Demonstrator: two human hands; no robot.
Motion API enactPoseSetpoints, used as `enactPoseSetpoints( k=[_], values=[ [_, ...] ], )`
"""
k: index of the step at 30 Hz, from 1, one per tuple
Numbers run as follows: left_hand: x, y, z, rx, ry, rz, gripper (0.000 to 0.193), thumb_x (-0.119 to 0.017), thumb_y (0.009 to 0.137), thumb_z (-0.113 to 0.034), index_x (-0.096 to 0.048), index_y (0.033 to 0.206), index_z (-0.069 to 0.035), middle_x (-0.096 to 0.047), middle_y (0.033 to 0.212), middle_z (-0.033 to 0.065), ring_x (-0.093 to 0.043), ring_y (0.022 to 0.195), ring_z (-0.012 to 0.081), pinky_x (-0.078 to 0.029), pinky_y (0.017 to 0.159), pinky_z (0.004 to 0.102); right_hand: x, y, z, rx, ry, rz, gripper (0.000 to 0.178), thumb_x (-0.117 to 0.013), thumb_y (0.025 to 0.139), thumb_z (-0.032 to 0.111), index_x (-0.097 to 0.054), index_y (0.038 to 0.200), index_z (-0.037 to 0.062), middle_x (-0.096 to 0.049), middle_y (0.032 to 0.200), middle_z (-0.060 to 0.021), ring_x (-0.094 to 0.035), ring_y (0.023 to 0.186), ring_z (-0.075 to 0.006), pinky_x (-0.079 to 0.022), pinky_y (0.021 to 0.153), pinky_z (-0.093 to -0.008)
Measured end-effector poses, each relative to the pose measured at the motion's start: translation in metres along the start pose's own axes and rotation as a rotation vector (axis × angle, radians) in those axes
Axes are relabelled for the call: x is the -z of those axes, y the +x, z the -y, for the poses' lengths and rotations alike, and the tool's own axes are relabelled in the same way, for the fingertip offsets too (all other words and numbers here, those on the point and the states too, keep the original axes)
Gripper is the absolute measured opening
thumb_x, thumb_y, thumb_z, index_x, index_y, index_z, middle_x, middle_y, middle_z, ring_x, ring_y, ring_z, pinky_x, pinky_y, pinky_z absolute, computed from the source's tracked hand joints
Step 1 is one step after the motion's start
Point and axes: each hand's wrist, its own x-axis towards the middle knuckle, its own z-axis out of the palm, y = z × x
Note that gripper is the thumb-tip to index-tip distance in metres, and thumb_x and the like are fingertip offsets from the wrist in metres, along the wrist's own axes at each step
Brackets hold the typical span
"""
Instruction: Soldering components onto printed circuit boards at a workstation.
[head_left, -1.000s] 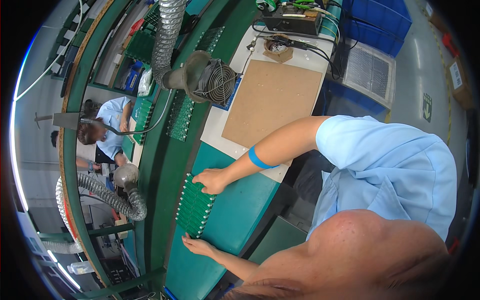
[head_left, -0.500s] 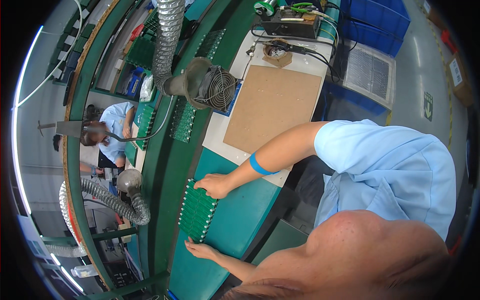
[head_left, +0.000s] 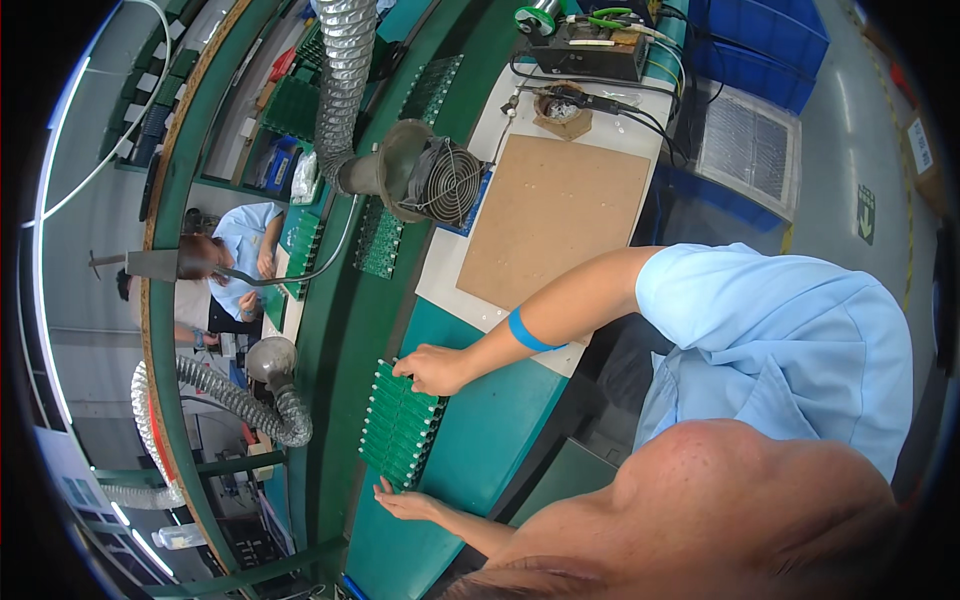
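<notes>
Green board (head_left: pixel 400 428) (one end) under right hand (head_left: pixel 434 371)

Ridged green panel (head_left: pixel 402 425), smooth matt brown board (head_left: pixel 552 220), crinkled shiny metal duct (head_left: pixel 345 90), cloth sleeve (head_left: pixel 765 310)

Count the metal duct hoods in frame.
2. One duct hood is at upper centre, with a round fan grille at its mouth; the second hood is left of centre, on a bent silver duct. Others may be hidden.
</notes>
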Motion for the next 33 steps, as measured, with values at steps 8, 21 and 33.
enactPoseSetpoints(
  k=[8,21,33],
  values=[
    [0.025,-0.002,-0.019,-0.001,-0.393,0.120,0.069,-0.033,0.115,-0.052,-0.053,0.149,0.004,-0.070,0.137,0.0182,-0.068,0.118,0.0278,-0.051,0.104,0.0378,0.044,-0.008,0.026,0.018,0.202,-0.091,0.040,-0.072,0.086,-0.004,-0.068,0.126,-0.0063,-0.076,0.123,-0.0188,-0.076,0.106,-0.0323,-0.061,0.091,-0.0395],
    [0.016,-0.056,-0.094,0.149,-0.668,0.571,0.070,-0.042,0.113,-0.054,-0.046,0.154,0.003,-0.061,0.144,0.0256,-0.067,0.121,0.0291,-0.054,0.101,0.0360,0.176,-0.079,0.052,-0.001,0.319,-0.206,0.045,-0.075,0.089,-0.001,-0.066,0.133,-0.0051,-0.075,0.126,-0.0209,-0.076,0.107,-0.0245,-0.063,0.089,-0.0335],
    [-0.026,-0.131,-0.147,0.291,-0.699,0.757,0.064,-0.050,0.113,-0.047,-0.049,0.152,0.003,-0.061,0.143,0.0284,-0.062,0.130,0.0314,-0.049,0.109,0.0373,0.265,-0.162,0.031,-0.097,0.519,-0.236,0.045,-0.077,0.092,0.004,-0.065,0.135,-0.0019,-0.074,0.127,-0.0210,-0.074,0.107,-0.0212,-0.062,0.086,-0.0308]
  ],
)
